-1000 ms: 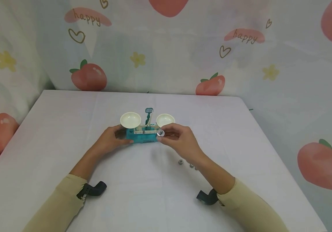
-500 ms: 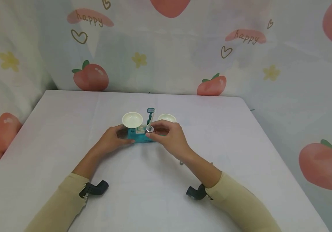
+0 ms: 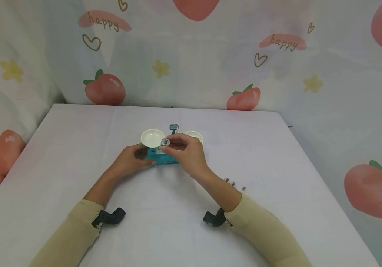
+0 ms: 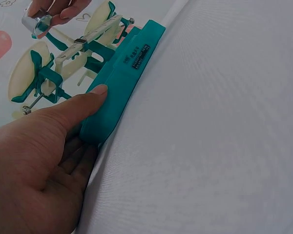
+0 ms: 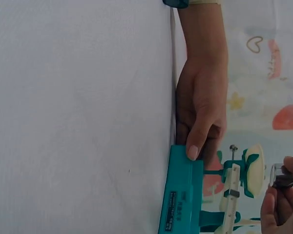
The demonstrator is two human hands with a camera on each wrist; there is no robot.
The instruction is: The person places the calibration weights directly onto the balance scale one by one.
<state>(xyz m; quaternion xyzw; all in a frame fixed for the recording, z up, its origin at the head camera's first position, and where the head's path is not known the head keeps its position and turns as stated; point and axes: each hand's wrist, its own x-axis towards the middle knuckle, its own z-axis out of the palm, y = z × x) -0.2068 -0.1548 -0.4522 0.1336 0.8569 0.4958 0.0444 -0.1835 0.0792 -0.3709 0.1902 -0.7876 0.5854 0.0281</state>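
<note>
A teal balance scale [image 3: 162, 157] with two cream pans stands on the white table. My left hand [image 3: 126, 162] grips the left end of its base [image 4: 122, 85], thumb on the front face and fingers behind. Between thumb and fingertips my right hand [image 3: 191, 154] pinches a shiny metal weight [image 3: 165, 142], held right beside the left pan [image 3: 152, 137]. In the right wrist view the weight [image 5: 282, 177] is apart from that pan [image 5: 255, 170]. The right pan [image 3: 195, 135] is partly hidden behind the right hand.
Several small metal weights [image 3: 232, 184] lie on the table near the right forearm. A patterned cloth [image 3: 197, 63] hangs behind the table [image 3: 160, 222]. Each wrist bears a black camera mount [image 3: 110, 216].
My right hand has carried the weight leftward and slightly up, from the scale's right end to beside the left pan. The left hand keeps its grip on the base.
</note>
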